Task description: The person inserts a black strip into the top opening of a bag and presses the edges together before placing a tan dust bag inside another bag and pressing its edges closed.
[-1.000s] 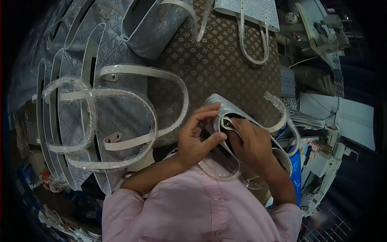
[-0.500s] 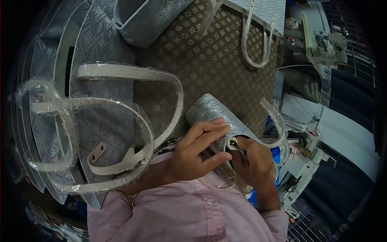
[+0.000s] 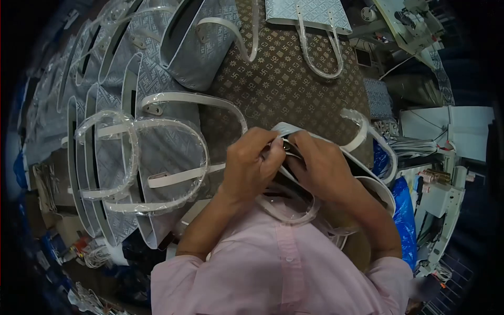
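A silver-grey patterned handbag (image 3: pixel 287 127) rests against my body at the table's near edge, its opening turned toward me. My left hand (image 3: pixel 252 164) pinches the bag's rim with thumb and fingertips. Just across from it, my right hand (image 3: pixel 321 164) has its fingers curled over the rim and partly inside the opening, gripping there. A small dark metal fitting (image 3: pixel 286 145) shows between the two hands; its exact kind is hard to make out. The bag's plastic-wrapped white handle (image 3: pixel 294 216) loops down over the pink shirt. My fingertips hide part of the rim.
Several patterned bags (image 3: pixel 163 86) stand packed together on the left, their wrapped handles (image 3: pixel 205 157) reaching toward my left arm. Another bag (image 3: pixel 310 16) lies at the far side of the brown patterned table (image 3: pixel 283 84). Sewing machines (image 3: pixel 441 199) stand at right.
My left hand has gone from lying spread on the bag's side to pinching its rim beside my right hand. The bag has turned, and the view has shifted, showing more bags at left.
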The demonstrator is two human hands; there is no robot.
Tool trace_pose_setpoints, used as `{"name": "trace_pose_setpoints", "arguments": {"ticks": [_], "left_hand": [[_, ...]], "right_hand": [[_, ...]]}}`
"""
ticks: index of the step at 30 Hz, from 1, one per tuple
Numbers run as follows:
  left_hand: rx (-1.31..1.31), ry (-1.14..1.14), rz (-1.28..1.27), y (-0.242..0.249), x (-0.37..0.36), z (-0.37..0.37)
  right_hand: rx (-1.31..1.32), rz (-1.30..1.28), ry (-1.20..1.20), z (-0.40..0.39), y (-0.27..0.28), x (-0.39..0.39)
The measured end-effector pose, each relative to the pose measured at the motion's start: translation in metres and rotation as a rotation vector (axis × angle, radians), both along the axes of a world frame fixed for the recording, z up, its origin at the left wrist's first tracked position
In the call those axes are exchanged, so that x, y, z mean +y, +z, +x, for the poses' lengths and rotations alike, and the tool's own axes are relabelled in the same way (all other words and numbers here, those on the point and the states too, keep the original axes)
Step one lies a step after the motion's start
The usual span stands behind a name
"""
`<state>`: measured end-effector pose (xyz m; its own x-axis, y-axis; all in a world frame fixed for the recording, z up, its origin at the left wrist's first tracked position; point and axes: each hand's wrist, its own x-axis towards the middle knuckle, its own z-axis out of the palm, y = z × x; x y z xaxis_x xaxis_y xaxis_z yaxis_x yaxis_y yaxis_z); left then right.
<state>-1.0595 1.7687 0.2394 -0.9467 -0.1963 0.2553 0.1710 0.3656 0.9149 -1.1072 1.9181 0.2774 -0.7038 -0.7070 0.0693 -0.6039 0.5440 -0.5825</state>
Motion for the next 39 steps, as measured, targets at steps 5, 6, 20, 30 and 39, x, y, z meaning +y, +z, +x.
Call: {"name": "trace_pose_setpoints", "arguments": {"ticks": [5,6,20,30,39], "left_hand": [[-0.035,0.098,0.031,0.004,0.006,-0.004],[-0.04,0.084,0.016,0.002,0.006,-0.004],[-0.007,0.055,0.241,-0.019,0.003,-0.014],[-0.028,-0.021,0.181,-0.012,0.004,-0.01],[-0.004,0.011,0.023,-0.007,0.006,-0.014]], "right_hand": [[0.003,-0.112,0.033,-0.001,0.016,0.013],[-0.175,-0.082,0.023,-0.003,0.029,0.018],[0.434,-0.085,-0.112,-0.008,-0.013,0.015],[0.543,-0.129,-0.134,-0.002,-0.016,0.011],[0.477,-0.068,-0.11,-0.001,-0.014,0.015]]}}
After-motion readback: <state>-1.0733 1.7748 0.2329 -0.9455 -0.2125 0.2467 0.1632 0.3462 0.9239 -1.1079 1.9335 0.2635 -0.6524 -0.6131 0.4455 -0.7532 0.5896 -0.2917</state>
